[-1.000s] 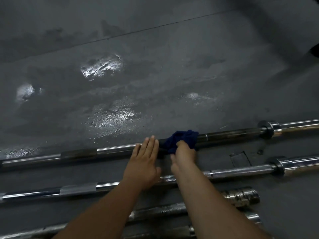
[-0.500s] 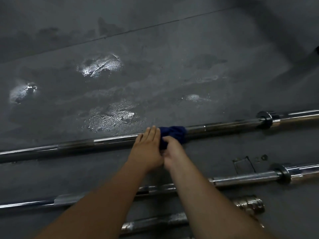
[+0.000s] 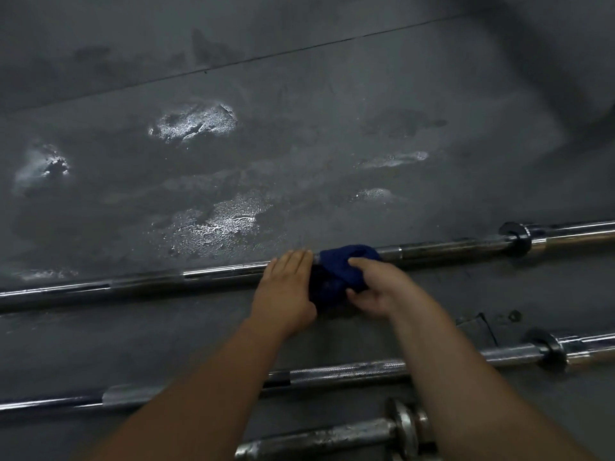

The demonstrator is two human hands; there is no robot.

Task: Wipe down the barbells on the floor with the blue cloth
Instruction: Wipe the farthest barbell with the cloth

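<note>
**Two hands, one bar: cloth bunched at mid-shaft**

Three barbells lie side by side on a dark gym floor. The far barbell is the one being wiped, and its long axis runs from 9 o'clock to 3 o'clock, rising slightly toward the collar at 3 o'clock.

The blue cloth is draped over this shaft near its middle. The right hand grips it with curled fingers, thumb tucked on the near side.

The left hand lies flat on the bar, fingers straight and together, touching the cloth's 9 o'clock edge.

With that side blocked, the open run for the next stroke appears to lie toward 3 o'clock. The middle barbell and near barbell wait at 6 o'clock, under the forearms.
</note>
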